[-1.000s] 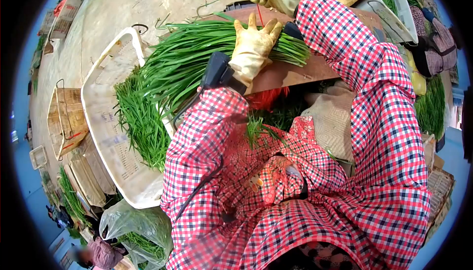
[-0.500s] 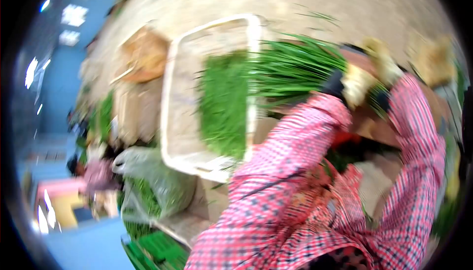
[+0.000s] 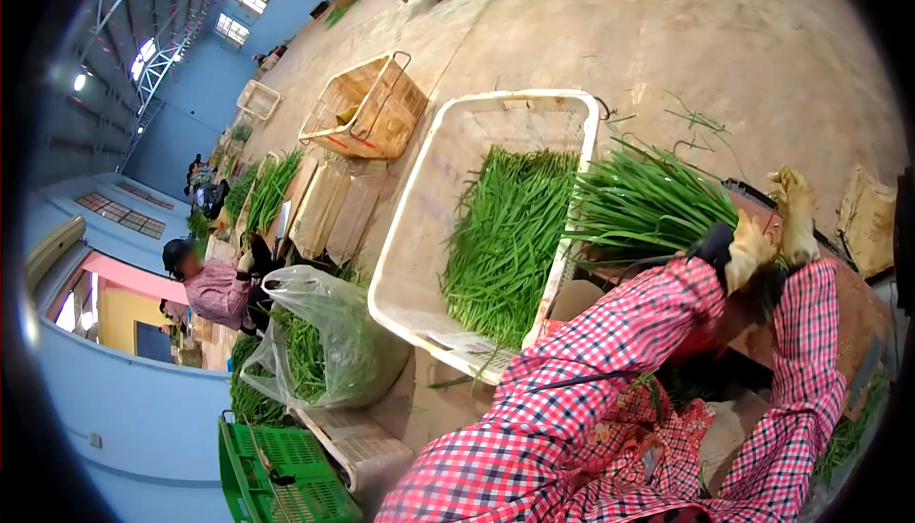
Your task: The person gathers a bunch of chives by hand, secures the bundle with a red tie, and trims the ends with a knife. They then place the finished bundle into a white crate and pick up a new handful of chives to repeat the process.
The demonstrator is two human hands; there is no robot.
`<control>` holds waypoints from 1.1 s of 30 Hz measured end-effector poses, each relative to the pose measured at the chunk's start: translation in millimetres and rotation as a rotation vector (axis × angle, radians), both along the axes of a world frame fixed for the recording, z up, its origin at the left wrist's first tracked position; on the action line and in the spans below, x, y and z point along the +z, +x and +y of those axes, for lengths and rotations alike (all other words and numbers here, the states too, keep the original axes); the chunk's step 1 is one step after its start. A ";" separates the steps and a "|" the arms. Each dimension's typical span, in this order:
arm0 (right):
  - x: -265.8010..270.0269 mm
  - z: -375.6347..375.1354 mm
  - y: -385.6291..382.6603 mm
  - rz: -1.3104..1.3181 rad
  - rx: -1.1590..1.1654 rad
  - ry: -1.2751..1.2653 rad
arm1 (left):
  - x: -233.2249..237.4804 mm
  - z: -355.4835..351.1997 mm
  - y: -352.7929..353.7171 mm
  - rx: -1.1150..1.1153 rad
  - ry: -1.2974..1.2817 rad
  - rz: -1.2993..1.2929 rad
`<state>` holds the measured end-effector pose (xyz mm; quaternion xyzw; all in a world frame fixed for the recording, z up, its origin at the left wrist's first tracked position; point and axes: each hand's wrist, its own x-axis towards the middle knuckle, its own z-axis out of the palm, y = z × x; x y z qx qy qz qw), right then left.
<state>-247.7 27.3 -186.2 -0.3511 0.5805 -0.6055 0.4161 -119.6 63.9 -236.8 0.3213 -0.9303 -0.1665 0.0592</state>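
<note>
A bunch of long green chives (image 3: 658, 201) lies sideways, its leafy tips reaching the right rim of a white plastic crate (image 3: 419, 204). At its right end, my left hand (image 3: 749, 254), in a pale work glove, is closed around it. Just beyond, my right hand (image 3: 795, 210), also gloved, has its fingers pressed together beside the bunch's end; what they hold is hidden. Some green shows between the two wrists. Inside the crate is a thick layer of chives (image 3: 510, 246). Brown cardboard (image 3: 839, 328) lies under and beside my right forearm.
Left of the crate stand a clear plastic bag of greens (image 3: 357, 351), a green crate (image 3: 276, 475) and a tan basket (image 3: 381, 108). A co-worker in a pink checked top (image 3: 221, 289) sits farther left. Loose stalks (image 3: 701, 123) lie on the concrete floor.
The view has swung and sharpened, so the crate, bunch and hands appear lower and farther right. My left hand keeps hold of the chives, and my right hand stays close beside it.
</note>
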 end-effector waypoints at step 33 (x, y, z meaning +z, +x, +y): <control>129.0 92.1 32.6 -0.169 -0.003 -0.558 | 109.3 -9.5 102.2 -0.264 -0.079 -0.019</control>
